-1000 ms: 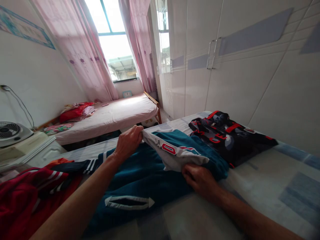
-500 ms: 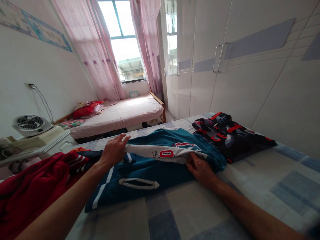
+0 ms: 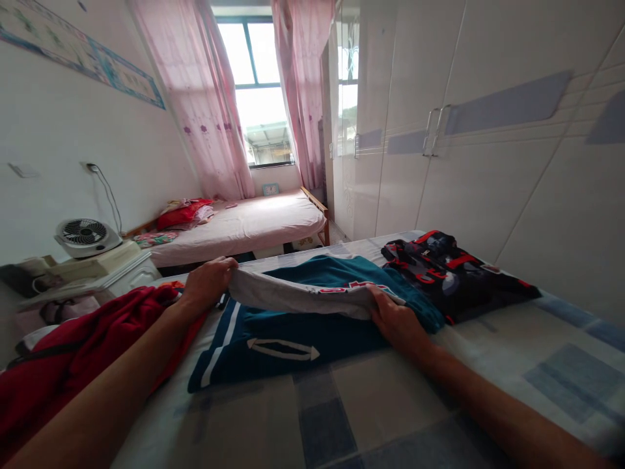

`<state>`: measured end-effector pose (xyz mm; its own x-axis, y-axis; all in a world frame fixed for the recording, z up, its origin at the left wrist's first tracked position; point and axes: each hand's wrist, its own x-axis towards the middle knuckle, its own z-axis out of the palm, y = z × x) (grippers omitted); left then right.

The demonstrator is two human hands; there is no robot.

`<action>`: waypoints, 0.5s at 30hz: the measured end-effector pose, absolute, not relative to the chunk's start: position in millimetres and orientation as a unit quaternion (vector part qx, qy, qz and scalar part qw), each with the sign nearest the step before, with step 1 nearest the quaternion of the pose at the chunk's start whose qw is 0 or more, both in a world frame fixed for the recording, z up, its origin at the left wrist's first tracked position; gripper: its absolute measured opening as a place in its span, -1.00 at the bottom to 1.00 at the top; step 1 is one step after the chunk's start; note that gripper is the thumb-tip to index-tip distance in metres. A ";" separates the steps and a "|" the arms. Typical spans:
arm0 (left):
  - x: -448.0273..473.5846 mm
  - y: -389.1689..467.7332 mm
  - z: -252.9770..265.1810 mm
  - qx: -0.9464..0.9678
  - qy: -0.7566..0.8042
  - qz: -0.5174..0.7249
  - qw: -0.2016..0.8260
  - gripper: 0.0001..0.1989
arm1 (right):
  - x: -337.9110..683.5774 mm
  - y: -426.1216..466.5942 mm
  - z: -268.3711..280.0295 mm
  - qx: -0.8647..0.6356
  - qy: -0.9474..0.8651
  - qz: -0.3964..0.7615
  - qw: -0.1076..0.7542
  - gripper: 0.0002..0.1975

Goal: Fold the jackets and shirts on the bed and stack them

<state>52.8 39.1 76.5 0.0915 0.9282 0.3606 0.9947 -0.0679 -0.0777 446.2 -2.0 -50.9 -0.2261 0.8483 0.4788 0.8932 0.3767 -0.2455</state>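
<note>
A teal jacket [image 3: 288, 332] with white stripes and a white-edged pocket lies on the checked bedsheet in front of me. Its pale grey sleeve [image 3: 283, 293] stretches between my two hands, lifted a little off the body of the garment. My left hand [image 3: 209, 280] pinches the sleeve's left end. Near the red lettering, my right hand [image 3: 393, 316] grips the other end, fingers closed on the cloth. Part of the sleeve's printing is turned out of sight.
A folded black and red camouflage garment [image 3: 454, 273] lies right of the jacket. Red clothing [image 3: 97, 345] is heaped at left under my forearm. Beyond are a fan [image 3: 88, 236] on a cabinet, a second bed [image 3: 258, 225] and a white wardrobe [image 3: 488, 176].
My left hand has closed on the sleeve end, where its fingers were extended before. The sleeve has been raised and turned, hiding its red number. The camera view has shifted slightly.
</note>
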 end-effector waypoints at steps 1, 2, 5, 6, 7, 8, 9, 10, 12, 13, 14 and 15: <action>53.8 41.6 73.0 -0.729 -0.658 -0.112 0.153 -0.64 | 444.7 1.4 -46.4 -0.565 -0.780 -0.056 0.264 -0.51; 55.5 44.7 70.2 -0.737 -0.648 -0.118 0.154 -0.64 | 443.1 5.8 -41.3 -0.576 -0.775 -0.062 0.253 -0.51; 64.0 54.8 70.5 -0.744 -0.631 -0.145 0.164 -0.65 | 439.7 21.2 -24.0 -0.609 -0.752 0.005 0.252 -0.67; 67.6 56.7 73.7 -0.741 -0.627 -0.164 0.176 -0.66 | 439.8 25.3 -18.7 -0.614 -0.737 0.052 0.278 -0.71; 71.0 56.8 77.6 -0.738 -0.617 -0.192 0.196 -0.67 | 440.7 27.8 -14.2 -0.612 -0.718 0.103 0.315 -0.74; 73.9 54.5 81.4 -0.735 -0.600 -0.224 0.220 -0.67 | 442.5 28.2 -10.9 -0.603 -0.695 0.152 0.360 -0.75; 75.8 49.4 83.7 -0.735 -0.576 -0.256 0.248 -0.67 | 445.2 26.2 -9.0 -0.591 -0.671 0.192 0.406 -0.75; 76.3 41.1 83.6 -0.737 -0.548 -0.284 0.275 -0.68 | 448.7 21.7 -8.7 -0.577 -0.650 0.221 0.442 -0.75; 72.6 16.5 72.7 -0.754 -0.496 -0.298 0.312 -0.70 | 457.3 7.1 -12.6 -0.558 -0.636 0.256 0.467 -0.74; 68.6 1.3 61.6 -0.770 -0.472 -0.287 0.319 -0.72 | 462.0 -1.9 -16.4 -0.556 -0.642 0.265 0.458 -0.74; 63.6 -14.6 47.6 -0.794 -0.448 -0.262 0.316 -0.74 | 466.7 -10.9 -21.1 -0.559 -0.652 0.266 0.438 -0.74; 58.2 -30.1 32.0 -0.821 -0.426 -0.233 0.299 -0.76 | 471.0 -19.2 -26.2 -0.565 -0.667 0.261 0.410 -0.73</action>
